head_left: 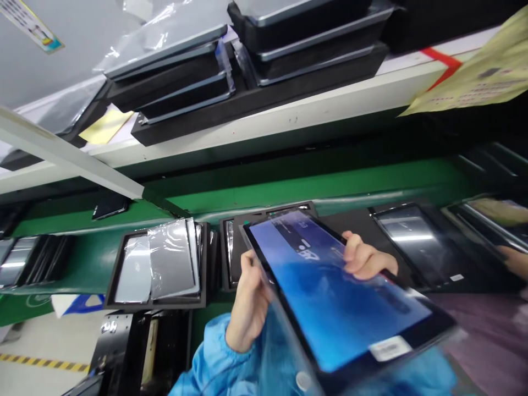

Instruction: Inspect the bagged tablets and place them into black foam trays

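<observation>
Both my hands hold a tablet with a lit blue screen, tilted up before me and slightly blurred. My left hand grips its left edge, just above a blue sleeve. My right hand wraps around the opposite edge, with the fingers curled over the front. A white label sits on the tablet's lower black border. A clear film or sheet seems to cover the near part of the tablet.
Black foam trays holding tablets and plastic-wrapped panels line a green conveyor belt. More stacked trays stand on a white shelf above. A person's hand shows at the right edge.
</observation>
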The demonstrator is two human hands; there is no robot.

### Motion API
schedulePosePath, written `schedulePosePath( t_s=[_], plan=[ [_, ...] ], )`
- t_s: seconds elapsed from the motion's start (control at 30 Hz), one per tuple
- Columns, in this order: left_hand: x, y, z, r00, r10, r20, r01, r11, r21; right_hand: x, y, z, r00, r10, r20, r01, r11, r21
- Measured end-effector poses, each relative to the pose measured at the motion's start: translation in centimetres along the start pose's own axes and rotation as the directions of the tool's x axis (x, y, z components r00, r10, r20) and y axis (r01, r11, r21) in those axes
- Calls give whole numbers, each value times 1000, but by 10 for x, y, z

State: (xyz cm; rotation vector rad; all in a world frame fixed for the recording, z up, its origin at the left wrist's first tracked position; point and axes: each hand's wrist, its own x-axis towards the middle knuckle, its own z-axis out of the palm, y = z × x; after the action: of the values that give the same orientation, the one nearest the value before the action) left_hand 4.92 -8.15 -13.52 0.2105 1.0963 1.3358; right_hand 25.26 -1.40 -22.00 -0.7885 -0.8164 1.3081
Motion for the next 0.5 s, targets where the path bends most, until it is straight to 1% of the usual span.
schedulePosePath(
  t_s=[0.03,0.1,0.13,0.17,0.2,0.23,0.27,0.3,0.33,0.37,0.4,0.43,0.5],
  plan=[
    [2,6,7,1000,-16,-15,17,999,33,0,-8,7,995,-75,62,78,996,-37],
    [7,15,15,996,-73,-51,77,994,79,-4,-27,27,961,-227,160,244,965,-98],
    [10,19,18,993,-98,-72,103,992,79,-8,-37,38,944,-281,173,303,946,-115],
    [12,21,18,989,-110,-98,117,991,62,-12,-47,50,938,-309,156,329,936,-127],
    [13,21,18,985,-116,-131,122,992,35,-17,-56,60,950,-291,110,304,945,-122],
    [13,21,16,979,-113,-172,116,993,11,-21,-64,68,975,-213,58,218,970,-107],
    [12,21,14,971,-105,-216,107,994,-5,-25,-71,73,996,-88,10,88,993,-79],
    [9,20,11,962,-92,-258,92,996,-13,-29,-76,75,999,47,-7,-47,997,-54],
    [6,20,8,953,-77,-292,76,997,-13,-32,-78,74,986,167,-5,-167,985,-35],
    [3,21,5,946,-61,-319,62,998,-7,-34,-80,71,968,251,14,-251,968,-14],
    [-2,22,2,941,-40,-337,44,999,6,-36,-80,66,951,305,54,-306,952,7],
    [-6,24,-1,938,-12,-345,20,1000,20,-37,-79,62,938,331,102,-335,942,32],
    [-16,29,-3,940,47,-338,-34,998,44,-37,-79,54,923,339,182,-358,930,84]
  ],
)
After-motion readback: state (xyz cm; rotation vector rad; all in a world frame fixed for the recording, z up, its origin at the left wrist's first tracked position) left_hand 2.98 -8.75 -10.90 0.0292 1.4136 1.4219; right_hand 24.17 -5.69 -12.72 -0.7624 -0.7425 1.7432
